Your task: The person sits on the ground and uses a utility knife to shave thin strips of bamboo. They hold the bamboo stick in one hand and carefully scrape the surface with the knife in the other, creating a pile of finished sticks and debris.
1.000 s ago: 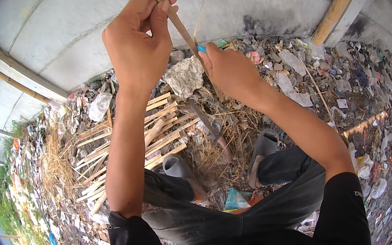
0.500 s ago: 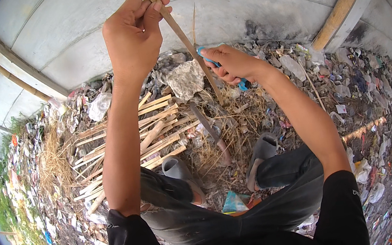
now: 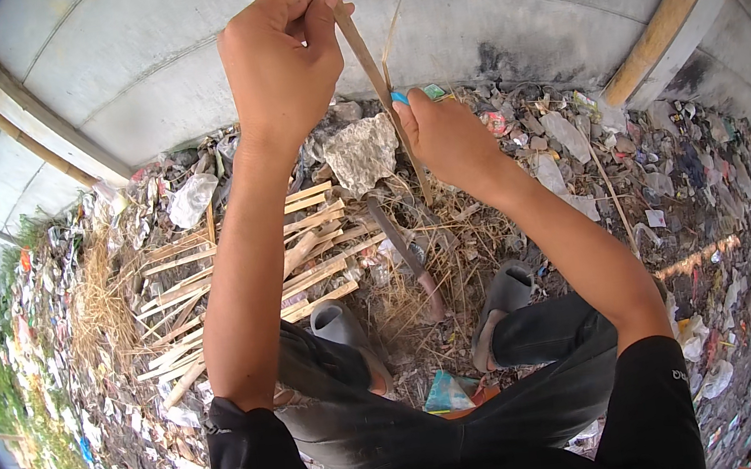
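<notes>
My left hand is closed around the upper part of a thin bamboo strip, which slants down to the ground near a rough stone. Lower on the strip, my right hand grips a blue-handled knife. Most of that handle is covered by the fingers, and the blade cannot be made out. A thin shaving curls up from the strip just above the knife. Between my feet and the stone lies a machete with a dark blade and a brownish handle.
Several pale cut strips are piled on the ground at the left, near dry straw. Plastic litter covers the soil all around. A grey panel wall with a wooden post stands ahead.
Both hands have shifted slightly right with the strip. My right hand has turned and now hides more of the blue handle; the shaving leans further right.
</notes>
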Available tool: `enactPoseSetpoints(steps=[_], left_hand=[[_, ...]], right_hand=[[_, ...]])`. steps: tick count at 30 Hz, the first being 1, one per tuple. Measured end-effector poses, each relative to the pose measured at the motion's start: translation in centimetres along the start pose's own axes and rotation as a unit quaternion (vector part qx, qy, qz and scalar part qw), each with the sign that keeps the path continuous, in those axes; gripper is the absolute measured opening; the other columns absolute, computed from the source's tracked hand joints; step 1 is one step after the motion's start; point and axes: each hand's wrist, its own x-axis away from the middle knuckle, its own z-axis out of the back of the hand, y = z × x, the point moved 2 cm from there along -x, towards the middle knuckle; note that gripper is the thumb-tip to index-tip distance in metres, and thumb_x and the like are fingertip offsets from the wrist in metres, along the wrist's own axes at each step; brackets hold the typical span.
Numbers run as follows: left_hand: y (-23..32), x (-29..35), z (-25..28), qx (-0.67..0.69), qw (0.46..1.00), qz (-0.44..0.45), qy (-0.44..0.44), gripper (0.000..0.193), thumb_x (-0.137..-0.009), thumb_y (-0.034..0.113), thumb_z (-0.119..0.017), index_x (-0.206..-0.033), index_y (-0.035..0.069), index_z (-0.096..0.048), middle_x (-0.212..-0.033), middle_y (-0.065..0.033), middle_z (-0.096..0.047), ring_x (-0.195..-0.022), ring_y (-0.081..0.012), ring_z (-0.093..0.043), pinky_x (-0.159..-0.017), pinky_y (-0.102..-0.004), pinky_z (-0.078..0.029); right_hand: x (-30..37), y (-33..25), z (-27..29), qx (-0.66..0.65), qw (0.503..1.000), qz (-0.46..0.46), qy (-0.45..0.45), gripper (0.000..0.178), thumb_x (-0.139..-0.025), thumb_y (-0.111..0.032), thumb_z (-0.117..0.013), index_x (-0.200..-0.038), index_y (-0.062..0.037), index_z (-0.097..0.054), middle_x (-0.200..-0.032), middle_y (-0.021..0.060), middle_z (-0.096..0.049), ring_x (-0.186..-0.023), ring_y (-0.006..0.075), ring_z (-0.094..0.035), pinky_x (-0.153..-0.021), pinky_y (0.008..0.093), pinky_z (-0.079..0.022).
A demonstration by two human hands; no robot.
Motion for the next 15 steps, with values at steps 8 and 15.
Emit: enactPoseSetpoints(steps=[8,15], left_hand=[[-0.4,-0.1,0.8,0.064,0.997,0.032,-0.010,0.032,-0.101,-0.002,-0.059,-0.131,-0.012,-0.059,-0.104,-0.0167,-0.075,-0.099,-0.0237,-0.075,-0.088,-0.0319,-0.062],[-1.0,-0.1,0.6,0.084,0.996,0.029,-0.015,0.035,-0.100,-0.001,-0.060,-0.133,-0.011,-0.057,-0.106,-0.0171,-0.074,-0.099,-0.0257,-0.074,-0.089,-0.0342,-0.061]], right_hand=[[-1.3,2.3,1.0,-0.363,0.906,-0.062,-0.210,0.049,-0.110,-0.047,-0.043,-0.079,-0.0093,-0.044,-0.053,-0.0043,-0.034,-0.038,0.0088,-0.029,-0.036,0.0292,-0.026],[-2.1,3.8,1.6,-0.492,0.791,-0.125,-0.341,0.047,-0.106,-0.052,-0.047,-0.081,-0.0124,-0.044,-0.056,-0.0077,-0.029,-0.040,0.0042,-0.025,-0.035,0.0247,-0.021]])
